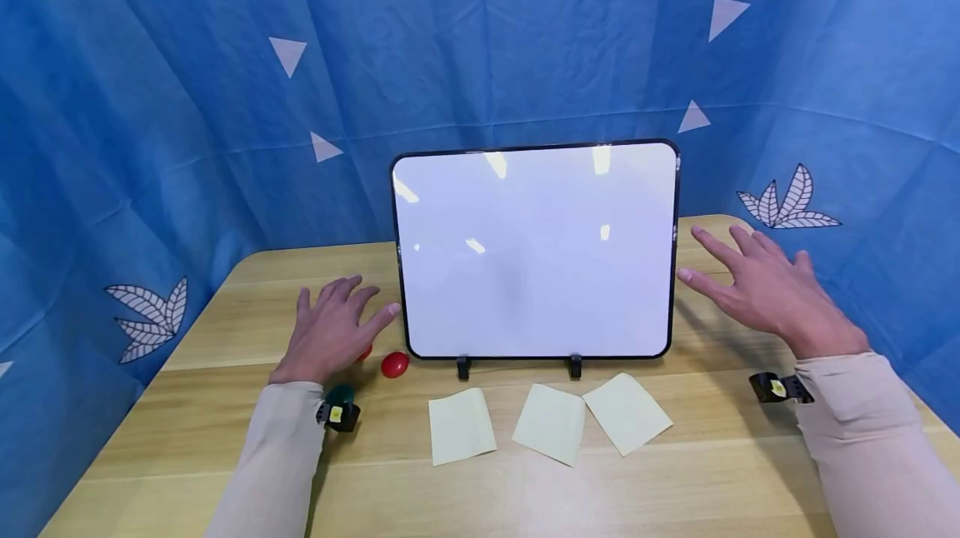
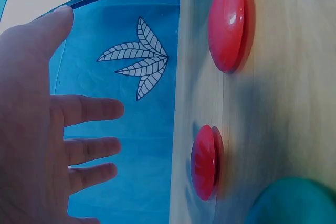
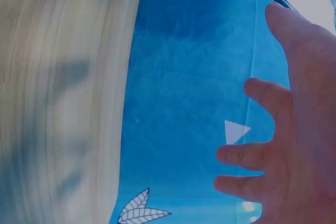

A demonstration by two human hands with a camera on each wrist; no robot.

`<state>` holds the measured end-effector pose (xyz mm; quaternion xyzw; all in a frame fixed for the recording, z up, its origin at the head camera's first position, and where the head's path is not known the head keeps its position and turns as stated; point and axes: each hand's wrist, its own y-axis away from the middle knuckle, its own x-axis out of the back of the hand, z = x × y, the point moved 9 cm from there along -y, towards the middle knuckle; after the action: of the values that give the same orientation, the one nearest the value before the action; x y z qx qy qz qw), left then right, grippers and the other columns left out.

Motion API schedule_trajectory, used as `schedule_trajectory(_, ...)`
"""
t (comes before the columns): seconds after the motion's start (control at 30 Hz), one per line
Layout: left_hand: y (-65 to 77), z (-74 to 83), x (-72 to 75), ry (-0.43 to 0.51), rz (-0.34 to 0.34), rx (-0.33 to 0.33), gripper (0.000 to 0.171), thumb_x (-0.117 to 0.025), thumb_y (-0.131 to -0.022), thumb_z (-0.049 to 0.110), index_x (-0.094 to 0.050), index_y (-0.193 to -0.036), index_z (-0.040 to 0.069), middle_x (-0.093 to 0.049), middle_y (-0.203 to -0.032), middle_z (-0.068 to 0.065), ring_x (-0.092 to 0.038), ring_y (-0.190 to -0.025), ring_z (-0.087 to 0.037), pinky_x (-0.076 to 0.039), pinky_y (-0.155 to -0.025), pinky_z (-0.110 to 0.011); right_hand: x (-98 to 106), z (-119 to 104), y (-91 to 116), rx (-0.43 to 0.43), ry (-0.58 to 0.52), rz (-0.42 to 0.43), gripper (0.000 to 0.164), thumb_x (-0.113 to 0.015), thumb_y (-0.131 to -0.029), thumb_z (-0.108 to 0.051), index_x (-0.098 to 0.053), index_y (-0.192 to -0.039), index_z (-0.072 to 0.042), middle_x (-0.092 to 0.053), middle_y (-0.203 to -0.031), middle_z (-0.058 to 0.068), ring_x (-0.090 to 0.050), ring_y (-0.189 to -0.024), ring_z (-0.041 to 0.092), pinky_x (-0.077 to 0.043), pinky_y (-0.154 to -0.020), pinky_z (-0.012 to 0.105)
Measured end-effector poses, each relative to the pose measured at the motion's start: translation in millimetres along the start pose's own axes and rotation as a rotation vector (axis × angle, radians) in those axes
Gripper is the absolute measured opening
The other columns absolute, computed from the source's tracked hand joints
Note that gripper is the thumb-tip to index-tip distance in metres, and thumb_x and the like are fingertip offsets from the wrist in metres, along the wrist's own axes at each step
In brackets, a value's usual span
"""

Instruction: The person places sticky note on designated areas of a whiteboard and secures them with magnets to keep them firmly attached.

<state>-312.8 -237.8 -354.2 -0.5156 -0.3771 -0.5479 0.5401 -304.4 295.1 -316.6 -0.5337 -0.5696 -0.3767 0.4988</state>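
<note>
A whiteboard (image 1: pixel 536 255) with a black rim stands upright on two small black feet in the middle of the table. My left hand (image 1: pixel 330 334) hovers at its left side, fingers spread and holding nothing. Beneath that hand lie two red round magnets; one red magnet (image 1: pixel 395 365) shows fully in the head view, and the other red magnet (image 2: pixel 203 162) is clearer in the left wrist view. A teal round piece (image 2: pixel 294 203) sits near the left wrist, partly cut off. Off the board's right edge, my right hand (image 1: pixel 772 292) is raised above the table, fingers spread, holding nothing.
Three pale yellow paper squares lie before the board: a left sheet (image 1: pixel 462 426), a middle sheet (image 1: pixel 551 425) and a right sheet (image 1: pixel 628 413). The wooden table (image 1: pixel 187 430) ends against a blue patterned curtain (image 1: pixel 525 47) at the back and sides.
</note>
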Motion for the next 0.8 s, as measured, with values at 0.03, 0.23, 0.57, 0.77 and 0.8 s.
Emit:
schedule_trajectory(0.03,0.3,0.5,0.1,0.002,0.000,-0.002,0.089,-0.030,-0.093,0.078,-0.054,-0.144,0.009,-0.034,-0.156,-0.022,-0.024,-0.144,-0.044,0.002,-0.110,-0.074,-0.1,0.1,0.2,0.000,0.002,-0.003,0.083,-0.041,-0.095,-0.071,-0.017,-0.162,-0.027,-0.012,-0.159,0.033,-0.009,-0.144,0.056,-0.001,-0.094,0.086)
schedule_trajectory(0.23,1.6,2.0,0.9,0.018,0.011,-0.029,0.082,-0.030,-0.097,0.072,-0.056,-0.141,0.007,-0.044,-0.149,-0.021,-0.034,-0.139,-0.044,-0.013,-0.111,-0.071,1.1,-1.2,0.6,-0.002,0.012,-0.023,0.084,-0.036,-0.096,-0.072,-0.017,-0.162,-0.024,-0.027,-0.154,0.034,-0.027,-0.136,0.058,-0.021,-0.097,0.081)
schedule_trajectory(0.57,7.1,9.3,8.0,0.088,0.107,-0.075,0.049,-0.053,-0.101,0.049,-0.071,-0.121,0.007,-0.065,-0.127,-0.016,-0.059,-0.118,-0.037,-0.042,-0.099,-0.061,2.5,0.5,4.2,-0.013,-0.039,-0.019,0.076,-0.032,-0.102,-0.064,-0.038,-0.154,-0.010,-0.054,-0.134,0.032,-0.052,-0.119,0.052,-0.044,-0.080,0.070)
schedule_trajectory(0.77,10.8,17.7,11.0,0.100,0.187,-0.113,0.031,-0.061,-0.099,0.035,-0.076,-0.108,0.010,-0.071,-0.113,-0.011,-0.066,-0.103,-0.033,-0.052,-0.088,-0.055,-0.4,2.2,13.3,-0.038,-0.156,0.094,0.062,-0.039,-0.103,-0.056,-0.066,-0.127,-0.005,-0.070,-0.106,0.021,-0.064,-0.094,0.037,-0.049,-0.071,0.055)
schedule_trajectory(0.8,11.0,19.4,11.3,0.096,0.195,-0.120,0.030,-0.061,-0.099,0.034,-0.076,-0.108,0.010,-0.072,-0.111,-0.011,-0.067,-0.101,-0.032,-0.052,-0.086,-0.054,-0.3,2.7,15.3,-0.041,-0.197,0.122,0.058,-0.041,-0.104,-0.054,-0.070,-0.117,-0.006,-0.071,-0.098,0.016,-0.064,-0.088,0.033,-0.049,-0.069,0.050)
